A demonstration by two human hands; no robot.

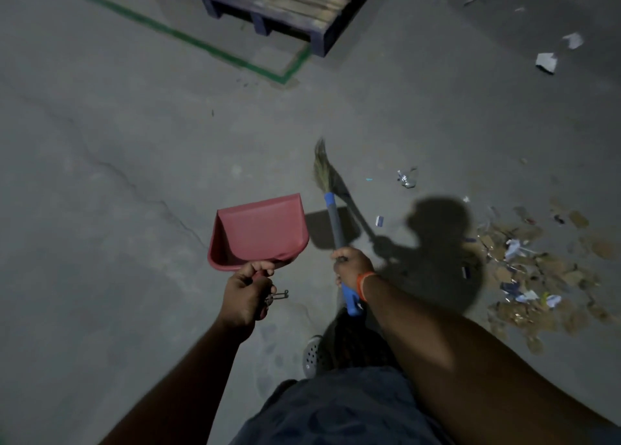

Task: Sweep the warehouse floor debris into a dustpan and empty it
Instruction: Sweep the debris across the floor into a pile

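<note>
My left hand (244, 293) grips the handle of a red dustpan (258, 231), held off the grey concrete floor with its scoop pointing away from me; nothing shows inside it. My right hand (351, 267) grips the grey and blue handle of a short grass broom (331, 189), whose straw tip points forward above the floor. A pile of debris (534, 273), brown scraps mixed with paper bits, lies on the floor to my right, apart from both tools.
A wooden pallet (295, 4) stands at the top centre inside a green floor line (188, 39). Loose white paper scraps (546, 62) lie at the upper right, a crumpled wrapper (406, 178) near the broom. My foot in a grey clog (314, 355) shows below.
</note>
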